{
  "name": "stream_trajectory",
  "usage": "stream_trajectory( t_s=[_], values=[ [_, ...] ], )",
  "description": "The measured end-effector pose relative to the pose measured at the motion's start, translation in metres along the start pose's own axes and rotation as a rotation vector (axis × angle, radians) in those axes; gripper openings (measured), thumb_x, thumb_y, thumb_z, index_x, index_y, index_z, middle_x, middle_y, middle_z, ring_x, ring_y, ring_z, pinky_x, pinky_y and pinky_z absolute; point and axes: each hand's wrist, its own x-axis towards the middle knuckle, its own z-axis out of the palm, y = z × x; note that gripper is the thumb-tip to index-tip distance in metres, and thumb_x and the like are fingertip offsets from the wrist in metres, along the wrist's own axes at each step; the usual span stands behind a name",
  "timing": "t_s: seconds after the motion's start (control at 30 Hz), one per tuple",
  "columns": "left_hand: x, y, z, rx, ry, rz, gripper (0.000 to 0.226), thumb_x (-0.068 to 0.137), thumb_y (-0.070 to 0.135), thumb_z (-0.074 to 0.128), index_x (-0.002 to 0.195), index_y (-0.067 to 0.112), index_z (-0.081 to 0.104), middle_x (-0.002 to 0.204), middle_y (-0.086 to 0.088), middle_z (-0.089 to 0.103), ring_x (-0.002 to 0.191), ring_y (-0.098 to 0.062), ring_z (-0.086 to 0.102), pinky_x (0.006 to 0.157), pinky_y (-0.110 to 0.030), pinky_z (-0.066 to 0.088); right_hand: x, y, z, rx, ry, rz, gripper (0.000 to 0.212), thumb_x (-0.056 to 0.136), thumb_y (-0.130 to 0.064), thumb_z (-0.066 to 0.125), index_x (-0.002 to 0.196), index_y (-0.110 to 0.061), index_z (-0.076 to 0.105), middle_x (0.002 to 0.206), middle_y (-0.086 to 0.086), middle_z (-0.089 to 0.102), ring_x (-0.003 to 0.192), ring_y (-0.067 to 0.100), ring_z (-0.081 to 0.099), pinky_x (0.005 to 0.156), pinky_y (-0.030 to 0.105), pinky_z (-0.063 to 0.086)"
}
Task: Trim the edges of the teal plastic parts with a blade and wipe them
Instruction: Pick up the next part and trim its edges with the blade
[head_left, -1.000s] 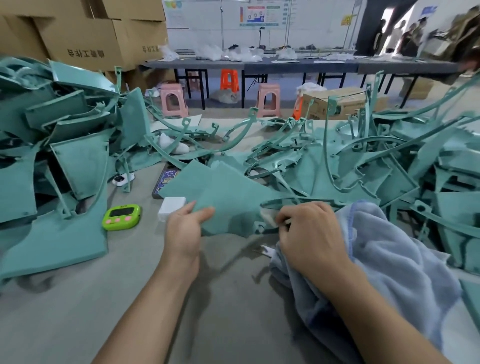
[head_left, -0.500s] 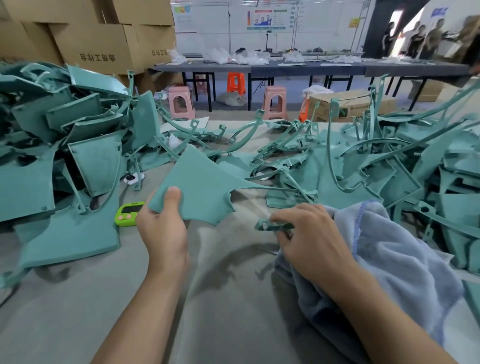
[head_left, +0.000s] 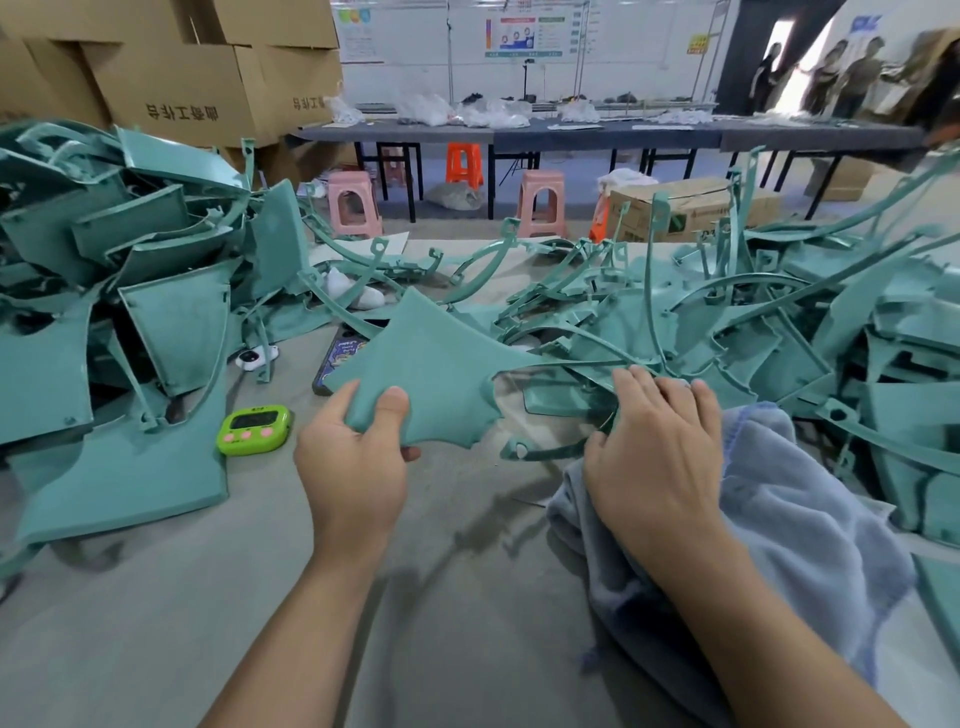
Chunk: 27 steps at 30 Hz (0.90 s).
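Note:
My left hand (head_left: 356, 457) grips the near corner of a flat, fan-shaped teal plastic part (head_left: 431, 374) and holds it raised above the grey table (head_left: 156, 623). My right hand (head_left: 649, 452) rests over the part's thin curved rim (head_left: 540, 451), fingers reaching toward the pile behind; whether it grips the rim is hidden under the palm. A light blue towel (head_left: 779, 545) lies under and beside my right wrist. No blade shows.
Piles of teal parts rise at the left (head_left: 130, 291) and right (head_left: 831, 332). A green timer (head_left: 253, 430), a phone (head_left: 340, 358) and a small white device (head_left: 250, 358) lie between them. Cardboard boxes (head_left: 182, 93), stools and people stand beyond.
My left hand has lifted the fan-shaped part off the table and tilted it up. The right hand has shifted up along the rim toward the pile.

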Motion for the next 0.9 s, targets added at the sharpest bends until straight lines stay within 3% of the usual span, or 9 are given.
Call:
stream_trajectory(
  t_s=[0.07,0.17,0.27,0.37,0.47,0.57,0.73,0.83,0.9],
  values=[
    [0.000,0.002,0.001,0.005,0.025,-0.008,0.015,0.087,0.027,0.067,0.080,0.039,0.074,0.076,0.015,0.073,0.067,-0.006,0.070,0.049,-0.029,0.059,0.000,0.001,0.000,0.034,0.011,0.000,0.060,0.086,-0.016,0.067,0.144,-0.010,0.054,0.149,0.006,0.056,0.140,0.026,0.043,0.126,0.042,0.013],
    [0.003,0.005,0.000,0.016,0.050,-0.051,0.025,0.085,0.026,0.068,0.075,0.048,0.074,0.074,0.018,0.072,0.067,-0.006,0.070,0.051,-0.029,0.060,-0.001,0.003,-0.002,0.209,0.058,-0.013,0.061,0.084,-0.006,0.070,0.143,-0.006,0.055,0.155,0.012,0.048,0.146,0.031,0.037,0.123,0.047,0.027],
    [0.006,0.004,-0.004,0.018,0.060,-0.113,0.022,0.086,0.022,0.071,0.074,0.040,0.075,0.073,0.017,0.073,0.066,-0.005,0.071,0.050,-0.030,0.060,0.002,0.009,-0.004,0.328,0.062,0.025,0.062,0.086,-0.003,0.071,0.145,-0.008,0.053,0.161,0.011,0.040,0.150,0.031,0.031,0.120,0.044,0.031],
    [0.009,0.005,-0.008,0.031,0.073,-0.132,0.017,0.082,0.023,0.071,0.073,0.037,0.076,0.069,0.015,0.072,0.062,-0.005,0.069,0.049,-0.033,0.061,0.008,0.015,-0.003,0.229,-0.070,0.135,0.067,0.091,-0.022,0.068,0.153,-0.022,0.041,0.132,0.005,0.067,0.123,0.030,0.059,0.096,0.040,0.049],
    [0.012,0.005,-0.012,0.082,0.079,-0.142,0.009,0.075,0.032,0.069,0.080,0.027,0.075,0.067,0.011,0.070,0.065,-0.017,0.066,0.062,-0.050,0.063,0.013,0.018,-0.004,0.198,-0.099,0.198,0.048,0.094,-0.025,0.060,0.141,-0.030,0.053,0.105,-0.001,0.076,0.099,0.033,0.066,0.078,0.037,0.047],
    [0.011,0.005,-0.014,0.118,0.086,-0.115,0.018,0.074,0.037,0.067,0.080,0.020,0.072,0.067,0.007,0.069,0.073,-0.032,0.066,0.070,-0.055,0.060,0.013,0.021,-0.004,0.257,0.015,0.196,0.027,0.095,-0.023,0.059,0.120,-0.028,0.068,0.102,0.003,0.075,0.099,0.032,0.064,0.081,0.039,0.048],
    [0.012,0.005,-0.017,0.226,0.145,-0.040,0.005,0.073,0.038,0.064,0.076,0.036,0.067,0.061,0.018,0.064,0.059,-0.008,0.056,0.056,-0.026,0.046,0.013,0.023,-0.002,0.348,0.271,0.240,0.032,0.094,-0.019,0.060,0.123,-0.025,0.071,0.094,0.009,0.073,0.099,0.035,0.061,0.089,0.045,0.046],
    [0.017,0.003,-0.022,0.106,0.136,-0.097,0.007,0.072,0.026,0.069,0.072,0.032,0.070,0.054,0.019,0.058,0.050,-0.004,0.049,0.050,-0.019,0.042,0.015,0.031,0.001,0.356,0.213,0.281,0.033,0.094,-0.017,0.060,0.124,-0.028,0.071,0.105,0.010,0.069,0.109,0.033,0.054,0.098,0.042,0.037],
    [0.019,0.003,-0.024,-0.034,0.142,-0.154,0.008,0.070,0.018,0.070,0.067,0.025,0.070,0.058,0.016,0.059,0.057,-0.009,0.052,0.054,-0.022,0.044,0.013,0.032,0.004,0.405,0.180,0.226,0.031,0.093,-0.014,0.061,0.119,-0.026,0.073,0.111,0.006,0.069,0.115,0.031,0.050,0.101,0.039,0.033]
  ],
)
